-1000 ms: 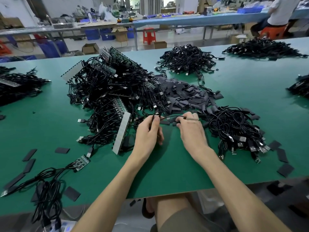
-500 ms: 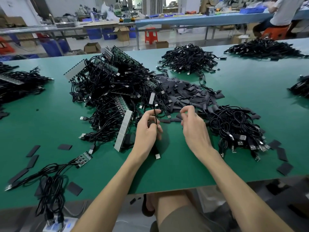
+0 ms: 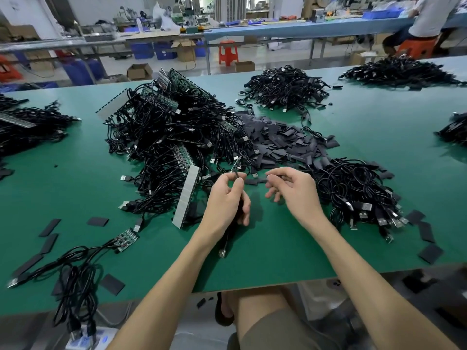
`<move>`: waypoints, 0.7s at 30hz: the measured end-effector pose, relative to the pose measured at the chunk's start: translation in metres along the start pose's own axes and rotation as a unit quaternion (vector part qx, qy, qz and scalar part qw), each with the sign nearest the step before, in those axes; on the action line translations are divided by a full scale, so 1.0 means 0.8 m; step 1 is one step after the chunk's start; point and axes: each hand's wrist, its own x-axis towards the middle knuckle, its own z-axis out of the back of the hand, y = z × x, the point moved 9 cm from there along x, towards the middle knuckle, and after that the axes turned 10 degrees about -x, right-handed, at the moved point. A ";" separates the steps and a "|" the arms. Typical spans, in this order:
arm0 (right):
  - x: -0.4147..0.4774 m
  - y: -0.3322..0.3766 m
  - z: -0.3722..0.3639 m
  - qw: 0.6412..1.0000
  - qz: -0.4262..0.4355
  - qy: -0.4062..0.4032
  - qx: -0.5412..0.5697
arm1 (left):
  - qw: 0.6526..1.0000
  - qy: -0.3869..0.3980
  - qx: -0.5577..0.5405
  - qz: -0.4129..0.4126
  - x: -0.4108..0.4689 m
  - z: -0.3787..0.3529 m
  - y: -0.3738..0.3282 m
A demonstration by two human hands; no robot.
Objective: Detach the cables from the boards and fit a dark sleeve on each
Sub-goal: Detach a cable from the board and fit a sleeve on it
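While the L hand (image 3: 227, 200) pinches a cable (image 3: 228, 237) betw. thumb & forefinger, its long axis runs near-far: top end points up & away, USB plug (image 3: 222, 253) down by the green surface (image 3: 278, 248). R hand (image 3: 298, 193) hovers just beside, fingers loosely curled, empty, near a dark sleeve (image 3: 251, 182).

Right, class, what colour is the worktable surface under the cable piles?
The worktable is green; the head view shows it best.
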 end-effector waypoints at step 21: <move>-0.003 -0.009 0.004 0.973 -0.064 -0.010 0.223 | 0.999 0.020 0.038 0.002 0.002 -0.005 0.001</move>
